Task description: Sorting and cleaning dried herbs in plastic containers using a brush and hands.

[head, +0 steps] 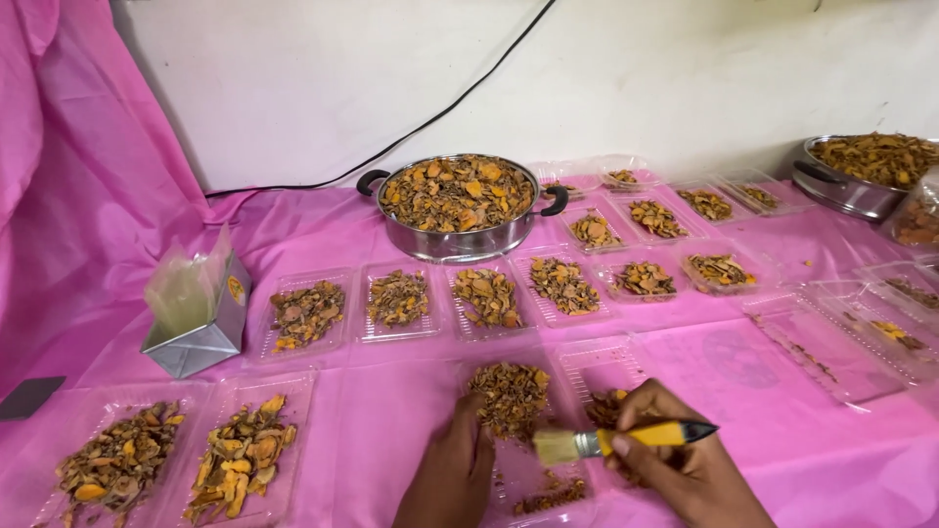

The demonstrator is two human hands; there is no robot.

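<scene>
My right hand (675, 460) gripped the yellow-handled brush (626, 438), bristles leftward; my left hand (460, 474), fingers curled, steadied the pile of dried slices (511, 396) in the clear tray (606, 367); I judged sweeping underway; beyond, filled trays (396, 298), then the steel pan (460, 205).

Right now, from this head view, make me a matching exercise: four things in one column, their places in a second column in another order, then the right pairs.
Things:
1. yellow-handled paintbrush
2. round steel pan with black handles
3. silver foil box of clear bags
4. black cable

Places:
A. running along the white wall
B. at the left of the pink table
C. in the right hand
D. middle back of the table, full of dried orange slices

Pairs: 1-C, 2-D, 3-B, 4-A
</scene>
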